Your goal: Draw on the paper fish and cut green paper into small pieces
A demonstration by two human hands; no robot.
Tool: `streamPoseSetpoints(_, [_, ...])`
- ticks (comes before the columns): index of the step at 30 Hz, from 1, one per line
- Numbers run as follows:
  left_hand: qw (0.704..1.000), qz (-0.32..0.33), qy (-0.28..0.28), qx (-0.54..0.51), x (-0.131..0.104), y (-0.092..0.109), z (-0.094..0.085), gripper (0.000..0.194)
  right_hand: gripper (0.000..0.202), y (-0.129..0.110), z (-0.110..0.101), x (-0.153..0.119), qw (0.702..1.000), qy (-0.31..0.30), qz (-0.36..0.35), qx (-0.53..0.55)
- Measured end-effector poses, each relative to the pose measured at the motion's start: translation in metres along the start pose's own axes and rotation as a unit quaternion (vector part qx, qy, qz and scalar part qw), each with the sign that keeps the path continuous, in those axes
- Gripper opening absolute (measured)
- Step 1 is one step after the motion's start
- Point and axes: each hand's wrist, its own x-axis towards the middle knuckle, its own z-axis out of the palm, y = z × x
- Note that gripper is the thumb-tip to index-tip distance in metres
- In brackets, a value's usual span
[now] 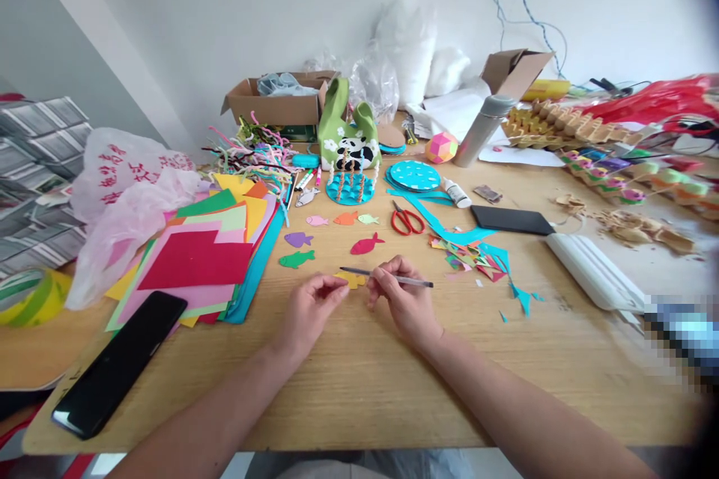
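Between my two hands is a small yellow paper fish [352,279], partly covered by fingers. My left hand [312,308] pinches its left end. My right hand [405,302] holds a slim pen [413,281], which lies nearly level with one end reaching left above the yellow paper. Just beyond are cut paper fish: a red fish [368,243], a purple fish [298,239], a green fish [296,259], an orange fish [346,218], a pink fish [317,221] and a pale green fish [368,219]. Red-handled scissors [407,220] lie partly open behind my right hand.
Coloured sheets [194,258] and a black phone [120,363] lie left. Paper scraps [475,260], a black flat case [511,219] and a white device [595,273] are right. Behind stand a blue round piece with twisted posts [351,191], a glue bottle [457,193] and a grey flask [484,131].
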Motion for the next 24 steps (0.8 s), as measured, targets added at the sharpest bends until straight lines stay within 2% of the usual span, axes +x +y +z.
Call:
streamPoseSetpoints(2, [0.983, -0.111, 0.008, -0.145, 0.001, 0.002, 0.004, 0.023, 0.029, -0.002, 0.002, -0.003, 1.0, -0.01, -0.019, -0.021])
streamPoseSetpoints(3, [0.969, -0.145, 0.016, -0.2, 0.001, 0.003, 0.006, 0.026, 0.028, -0.003, 0.002, -0.005, 0.999, -0.019, -0.033, -0.033])
streamPoseSetpoints(6, [0.938, -0.189, 0.032, -0.29, 0.002, 0.005, 0.007, 0.028, 0.023, -0.005, 0.004, -0.01, 0.993, -0.047, -0.081, -0.069])
streamPoseSetpoints(11, [0.923, -0.2, 0.032, -0.328, 0.001, 0.009, 0.008, 0.023, 0.016, -0.003, 0.003, -0.015, 0.982, -0.072, -0.133, -0.116])
streamPoseSetpoints(20, [0.93, -0.201, 0.034, -0.305, 0.0, 0.008, 0.007, 0.024, 0.01, 0.005, -0.002, -0.016, 0.954, -0.085, -0.208, -0.2])
streamPoseSetpoints(24, [0.941, -0.184, 0.016, -0.284, 0.001, 0.007, 0.008, 0.02, 0.011, 0.006, -0.001, -0.016, 0.953, -0.087, -0.198, -0.211])
